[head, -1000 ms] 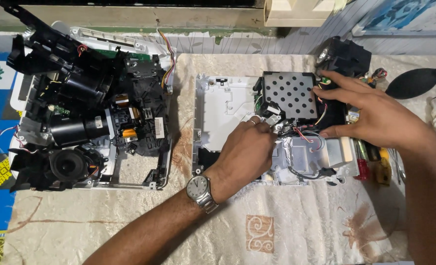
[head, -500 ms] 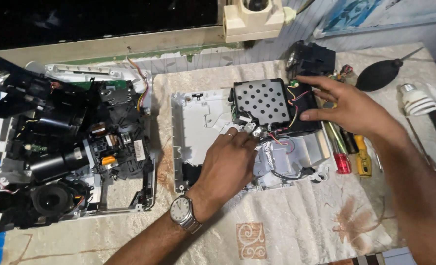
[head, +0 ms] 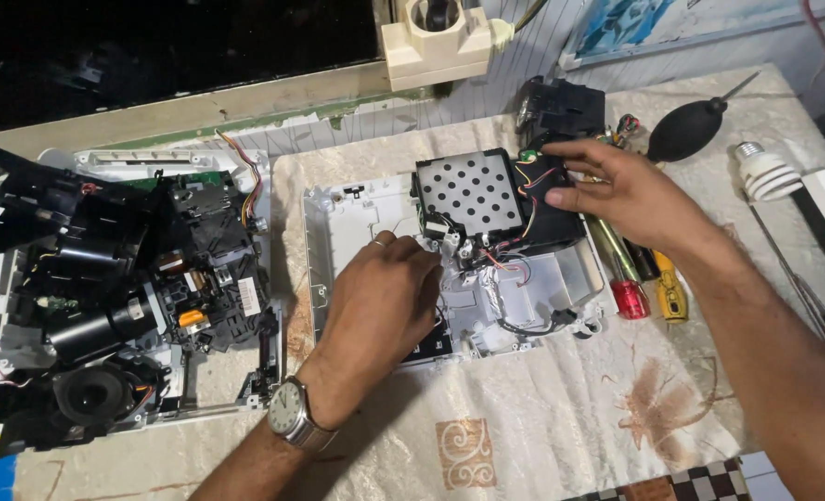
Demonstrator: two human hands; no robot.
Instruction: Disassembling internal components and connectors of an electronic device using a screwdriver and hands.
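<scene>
Shifted slightly right and down in view since half a second ago, with hands barely changed. Left hand (head: 380, 301), palm down, wristwatch on, fingers curled onto white tray (head: 338, 232) near wires; grip unclear. Right hand (head: 617, 190) open, fingers spread, resting on black box (head: 487, 195). Beige patterned cloth (head: 542, 427) underneath, dark window above. Tray's long axis left to right; box at its upper right. Black chassis (head: 125, 288) lying left.

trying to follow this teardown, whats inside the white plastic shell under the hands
Inside the white shell: a black perforated box, thin coloured wires and a black cable. The left hand covers the shell's middle, so that part cannot be seen.
</scene>
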